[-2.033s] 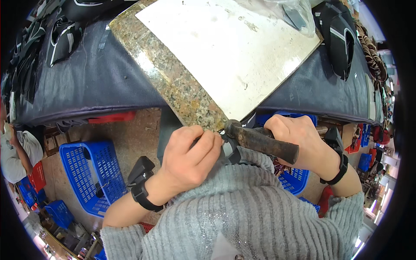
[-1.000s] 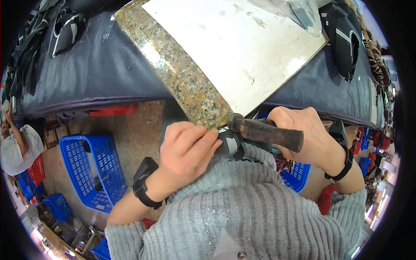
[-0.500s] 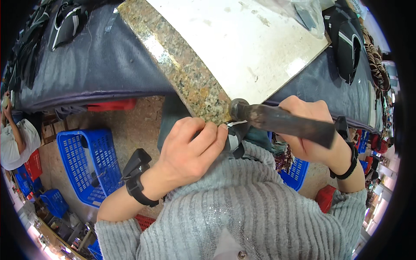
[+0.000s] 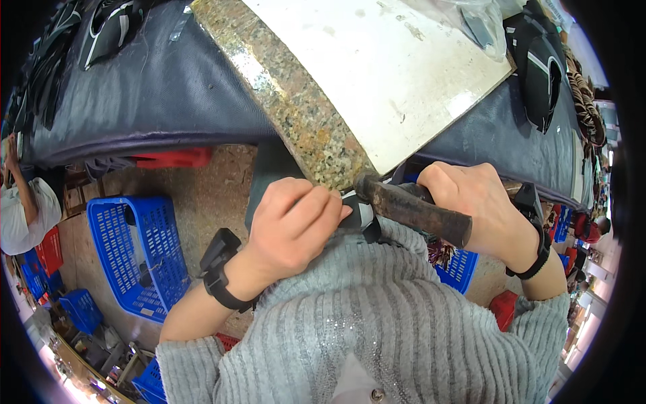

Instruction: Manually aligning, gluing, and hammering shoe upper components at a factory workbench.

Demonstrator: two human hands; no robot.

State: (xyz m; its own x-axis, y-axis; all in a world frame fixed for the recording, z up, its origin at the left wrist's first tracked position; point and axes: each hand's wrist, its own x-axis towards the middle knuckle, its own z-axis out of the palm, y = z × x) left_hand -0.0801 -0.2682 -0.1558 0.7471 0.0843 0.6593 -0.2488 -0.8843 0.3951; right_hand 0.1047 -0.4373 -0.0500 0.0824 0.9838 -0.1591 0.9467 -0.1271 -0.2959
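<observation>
My right hand is wrapped round the handle of a hammer with a dark, worn metal head. The hammer's round face sits at the near corner of a speckled granite slab. My left hand is closed, thumb against bent fingers, on a black piece with a white strip, which looks like a shoe upper. That piece lies at the slab's corner, partly under the hammer head and partly hidden by my fingers. Whether the hammer touches it, I cannot tell.
A white board covers most of the slab on the dark padded table. Black shoe uppers lie at the right, others at the far left. A blue basket stands on the floor at left. Another person is at the far left.
My right hand has turned and moved slightly left and down, bringing the hammer head lower and closer over the slab's corner. My left hand has shifted a little left, still pinching the black piece.
</observation>
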